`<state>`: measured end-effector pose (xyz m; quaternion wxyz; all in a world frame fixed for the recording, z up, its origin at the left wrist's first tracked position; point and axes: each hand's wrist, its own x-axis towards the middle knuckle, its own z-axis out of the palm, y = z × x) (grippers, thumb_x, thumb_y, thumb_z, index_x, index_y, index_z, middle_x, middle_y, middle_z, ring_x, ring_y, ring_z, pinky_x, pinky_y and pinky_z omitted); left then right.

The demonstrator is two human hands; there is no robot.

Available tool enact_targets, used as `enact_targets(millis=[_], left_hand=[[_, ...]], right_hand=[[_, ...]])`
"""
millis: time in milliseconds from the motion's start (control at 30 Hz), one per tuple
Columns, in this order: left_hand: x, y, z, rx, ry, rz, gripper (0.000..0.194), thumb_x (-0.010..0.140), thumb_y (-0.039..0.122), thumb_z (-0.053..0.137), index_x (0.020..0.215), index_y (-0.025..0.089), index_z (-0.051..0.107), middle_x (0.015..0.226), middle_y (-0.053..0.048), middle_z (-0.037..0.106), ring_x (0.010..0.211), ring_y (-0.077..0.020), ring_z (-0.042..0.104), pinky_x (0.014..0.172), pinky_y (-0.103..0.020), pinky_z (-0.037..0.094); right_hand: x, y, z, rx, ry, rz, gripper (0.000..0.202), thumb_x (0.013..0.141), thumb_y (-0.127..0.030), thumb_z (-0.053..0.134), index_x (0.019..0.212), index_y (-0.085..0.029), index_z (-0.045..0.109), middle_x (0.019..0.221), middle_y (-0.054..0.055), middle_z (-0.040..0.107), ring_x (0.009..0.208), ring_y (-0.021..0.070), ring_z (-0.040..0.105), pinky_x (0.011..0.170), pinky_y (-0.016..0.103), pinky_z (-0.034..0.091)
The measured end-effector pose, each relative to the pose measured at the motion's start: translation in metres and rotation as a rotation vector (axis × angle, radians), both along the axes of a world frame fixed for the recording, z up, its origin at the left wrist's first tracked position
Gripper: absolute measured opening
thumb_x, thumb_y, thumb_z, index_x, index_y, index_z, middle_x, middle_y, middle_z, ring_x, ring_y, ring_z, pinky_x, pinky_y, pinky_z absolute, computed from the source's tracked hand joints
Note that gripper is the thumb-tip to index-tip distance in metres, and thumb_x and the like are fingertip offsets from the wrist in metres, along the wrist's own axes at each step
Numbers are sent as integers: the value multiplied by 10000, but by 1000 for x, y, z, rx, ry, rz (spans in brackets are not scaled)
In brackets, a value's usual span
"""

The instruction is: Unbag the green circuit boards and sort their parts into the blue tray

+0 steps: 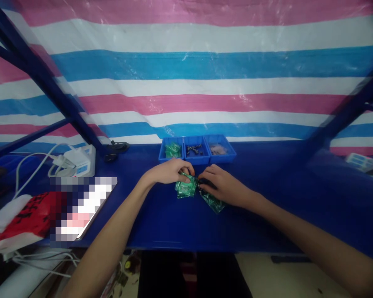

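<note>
My left hand [174,170] is closed, its fingertips pinching the top of some green plastic packets [186,188] over the blue table [164,231]. Just to its right, my right hand [219,182] has its fingers curled round a small black item [207,182]. More green packets [216,203] lie below that hand and are partly covered by it. Beyond both hands stand three blue bins side by side: the left bin [162,159] holds green packets, the middle bin [197,160] small dark metallic pieces, and the right bin [233,158] pale pinkish packets.
On the left are a white power strip [88,161] with cables, a flat device with a blurred screen [96,203] and a red and white bag [34,215]. Black items [118,145] lie near the back edge. Blue metal posts [49,91] flank the table before a striped sheet [205,66].
</note>
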<state>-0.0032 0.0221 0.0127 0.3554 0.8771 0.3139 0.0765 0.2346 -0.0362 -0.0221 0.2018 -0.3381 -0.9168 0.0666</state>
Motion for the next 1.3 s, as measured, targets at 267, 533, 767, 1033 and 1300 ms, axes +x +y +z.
enact_targets(millis=[267,533,767,1033,1300], left_hand=[[2,-1,-1,126,-130,19,150,871,319,657,982,219,672,919,-35,691,800,-161,643,663,-278,489],[11,-8,1,90,-223,39,158,926,352,597,972,202,606,765,-5,627,695,-131,597,628,-271,480],[25,-16,-4,324,-311,179,370,905,435,653,1210,243,569,1140,-74,627,849,-173,621,651,-292,509],[28,-17,-20,709,-64,120,602,871,250,673,1415,250,416,1334,-95,511,1108,-244,601,851,-355,548],[33,-19,-27,795,-146,181,458,875,192,610,1314,224,483,1363,-117,454,1157,-255,569,904,-393,548]], right_hand=[[0,2,-2,-155,273,-147,106,928,-276,611,1003,-213,649,911,42,694,826,199,605,725,325,461],[-1,-3,8,-498,511,-139,172,910,-371,614,889,-203,642,738,-15,648,628,133,551,582,265,404],[3,9,2,-644,781,-208,269,844,-451,665,810,-192,603,651,-35,513,568,114,441,513,251,328],[6,12,5,-678,883,-262,278,832,-469,669,823,-197,612,640,-41,471,537,110,397,487,256,317],[9,18,-2,-494,851,-292,344,852,-425,670,1093,-196,581,735,-7,628,687,173,592,635,313,457]])
